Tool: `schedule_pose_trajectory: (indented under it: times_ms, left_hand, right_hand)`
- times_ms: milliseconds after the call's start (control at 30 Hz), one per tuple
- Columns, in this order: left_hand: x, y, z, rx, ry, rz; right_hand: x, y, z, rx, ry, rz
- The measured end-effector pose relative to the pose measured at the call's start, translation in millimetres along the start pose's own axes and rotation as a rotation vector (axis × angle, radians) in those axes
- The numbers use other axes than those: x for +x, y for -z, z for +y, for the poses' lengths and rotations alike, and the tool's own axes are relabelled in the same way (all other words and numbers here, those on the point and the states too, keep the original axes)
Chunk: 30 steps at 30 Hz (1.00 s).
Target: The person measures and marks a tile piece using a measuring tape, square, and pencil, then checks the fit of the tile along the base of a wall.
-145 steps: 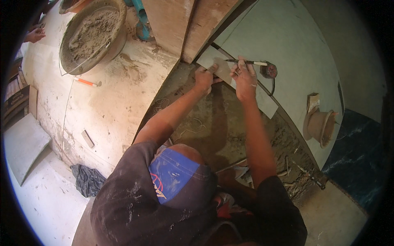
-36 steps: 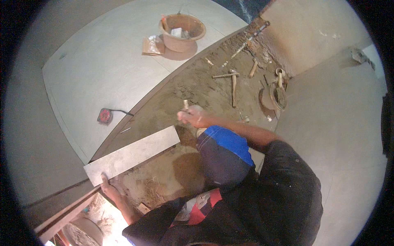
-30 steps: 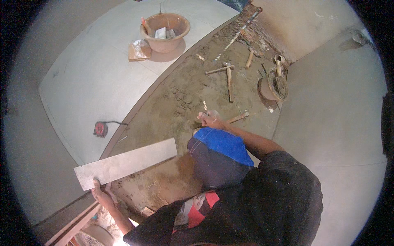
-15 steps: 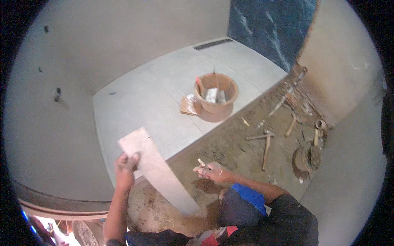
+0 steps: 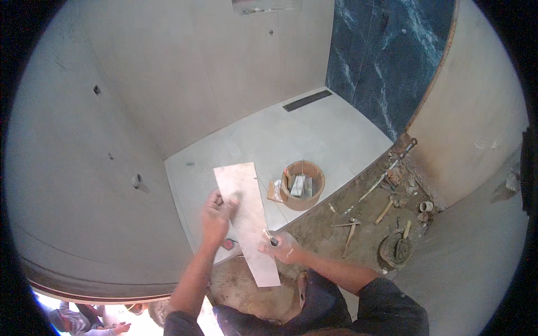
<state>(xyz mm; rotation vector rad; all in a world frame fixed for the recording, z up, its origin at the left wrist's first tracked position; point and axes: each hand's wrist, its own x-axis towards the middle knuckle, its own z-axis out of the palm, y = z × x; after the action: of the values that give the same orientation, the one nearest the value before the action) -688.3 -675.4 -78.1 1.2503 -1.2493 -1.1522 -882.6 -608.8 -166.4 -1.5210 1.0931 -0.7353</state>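
There are two bare hands, the left hand and the right hand, one pale tile strip and one pen. The pale floor has one brown tub, one tape measure and one dark grate.

Grey wall, blue veined wall, pale floor

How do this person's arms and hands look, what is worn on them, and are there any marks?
The left hand and right hand are bare, without gloves. The forearms are uncovered too, below short, dark, nearly black sleeves. A whitish smear shows on the right hand; the left is somewhat blurred.
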Motion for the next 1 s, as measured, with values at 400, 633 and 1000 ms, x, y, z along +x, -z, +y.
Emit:
schedule_pose_trajectory:
  times_ms: [400,633,1000]
  left_hand:
    - [-104.1,-85.7,162.6,0.599,0.076,-0.004]
    - [-65.2,-129.2,195.3,0.614,0.063,-0.243]
    - [-34.8,-112.7,148.4,0.548,0.015,-0.431]
  right_hand:
    - [-111.4,13.3,-131.5,0.058,0.007,0.416]
    - [-103.8,26.9,-134.2,0.103,0.015,0.654]
    - [-145.5,109.1,-143.4,-0.022,0.109,0.704]
